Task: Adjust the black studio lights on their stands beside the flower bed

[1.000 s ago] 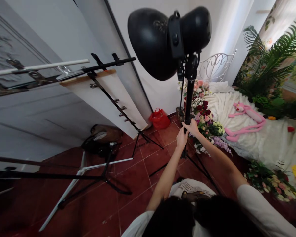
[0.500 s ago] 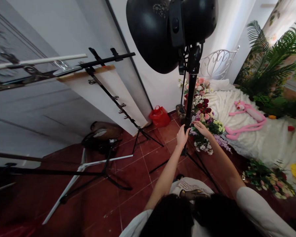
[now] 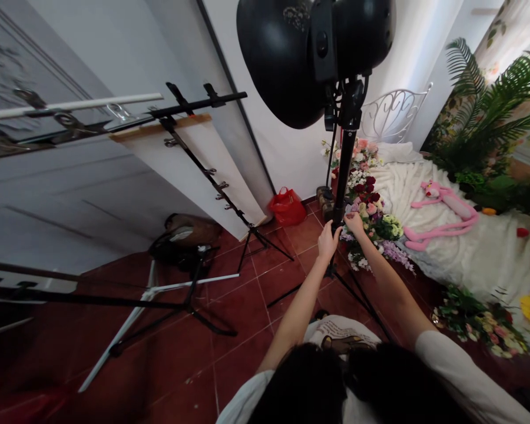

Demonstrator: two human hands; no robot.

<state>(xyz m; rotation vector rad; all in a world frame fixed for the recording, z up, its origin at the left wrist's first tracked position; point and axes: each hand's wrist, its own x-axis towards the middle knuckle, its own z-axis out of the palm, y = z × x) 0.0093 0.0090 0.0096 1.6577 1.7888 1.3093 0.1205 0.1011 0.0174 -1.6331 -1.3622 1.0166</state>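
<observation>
A black studio light with a wide round shade sits on top of an upright black light stand. My left hand is wrapped round the lower part of the stand's pole, thumb on the near side. Just right of the pole, my right hand is closed with its fingers curled at the height of the stand's joint. What its fingertips grip is too small to make out. Below both hands, the stand's dark legs spread over the floor.
Left stands a backdrop frame with clips and a white paper sheet. A red plastic bag lies by the wall. Black and white stand legs cross the tiles. Artificial flowers and a bed with a pink plush toy are right.
My right hand has gone from spread fingers beside the pole to a closed grip close to it. My left hand stays on the pole. The view has shifted slightly.
</observation>
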